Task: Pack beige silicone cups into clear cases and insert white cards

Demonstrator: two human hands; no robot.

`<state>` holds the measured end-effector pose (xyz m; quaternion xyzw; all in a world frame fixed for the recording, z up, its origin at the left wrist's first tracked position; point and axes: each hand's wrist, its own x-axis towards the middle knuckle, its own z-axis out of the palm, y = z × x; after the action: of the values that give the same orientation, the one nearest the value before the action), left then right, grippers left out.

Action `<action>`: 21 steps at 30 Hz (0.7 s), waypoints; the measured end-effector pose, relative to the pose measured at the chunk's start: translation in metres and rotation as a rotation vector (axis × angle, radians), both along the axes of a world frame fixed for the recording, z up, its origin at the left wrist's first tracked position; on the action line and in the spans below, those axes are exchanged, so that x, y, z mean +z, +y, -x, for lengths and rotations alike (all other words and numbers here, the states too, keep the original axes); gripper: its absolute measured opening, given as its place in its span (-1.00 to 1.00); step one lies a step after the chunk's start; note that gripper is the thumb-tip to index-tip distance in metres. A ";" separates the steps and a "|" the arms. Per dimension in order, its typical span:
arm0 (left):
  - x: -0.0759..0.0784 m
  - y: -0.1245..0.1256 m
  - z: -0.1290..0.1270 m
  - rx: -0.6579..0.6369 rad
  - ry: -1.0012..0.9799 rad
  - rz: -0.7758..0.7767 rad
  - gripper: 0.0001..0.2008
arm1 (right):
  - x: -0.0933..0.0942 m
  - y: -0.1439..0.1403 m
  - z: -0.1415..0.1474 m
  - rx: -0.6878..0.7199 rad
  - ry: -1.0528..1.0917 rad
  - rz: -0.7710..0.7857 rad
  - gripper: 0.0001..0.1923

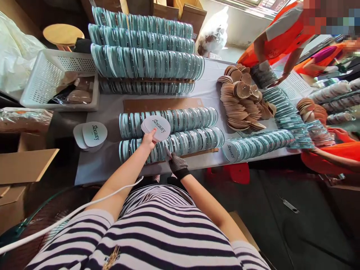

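My bare left hand (pixel 149 140) is closed on white rounded cards (pixel 159 127) printed with "beauty" lettering, thumb on top. They are held above two rows of clear-wrapped discs with teal edges; the front row (pixel 194 140) lies beneath my wrist. My right hand (pixel 177 163), in a dark patterned glove, is at the near side of that front row. Its fingers are drawn together, with a pale narrow shape at their tips that I cannot make out. More white cards (pixel 95 134) lie overlapping at the table's left end.
Further wrapped rows (pixel 146 62) stand at the back. A white basket (pixel 30 93) is at left, brown pads (pixel 239 101) are heaped at right. Co-workers in orange (pixel 275 37) handle wrapped discs. A white cable (pixel 84 205) crosses my left arm; a red stool (pixel 239 173) is below.
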<state>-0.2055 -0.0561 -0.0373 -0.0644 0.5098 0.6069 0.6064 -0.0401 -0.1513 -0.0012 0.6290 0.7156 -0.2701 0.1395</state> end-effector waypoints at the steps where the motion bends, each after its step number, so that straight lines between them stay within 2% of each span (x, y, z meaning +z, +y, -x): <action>1: -0.001 0.000 0.000 0.004 0.001 -0.005 -0.63 | -0.004 0.006 0.005 -0.002 0.001 -0.010 -0.64; 3: -0.001 0.000 0.001 0.012 0.000 -0.010 -0.65 | -0.010 0.011 0.007 -0.014 0.000 -0.024 -0.64; 9: 0.000 0.000 -0.002 0.030 -0.012 -0.021 -0.66 | -0.019 -0.004 -0.011 -0.039 0.071 -0.061 -0.73; 14: -0.001 -0.001 -0.004 0.039 -0.003 -0.040 -0.70 | -0.037 0.007 0.000 0.035 0.088 -0.119 -0.71; 19: -0.004 -0.004 -0.006 0.056 0.025 -0.049 -0.76 | -0.048 0.018 0.009 0.058 0.233 -0.057 -0.81; 21: -0.005 -0.004 -0.007 0.072 0.046 -0.052 -0.78 | -0.048 0.020 0.007 0.057 0.325 0.005 -0.75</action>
<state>-0.1982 -0.0605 -0.0420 -0.0528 0.5050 0.6429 0.5735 -0.0469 -0.1312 -0.0494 0.5561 0.7455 -0.3661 0.0312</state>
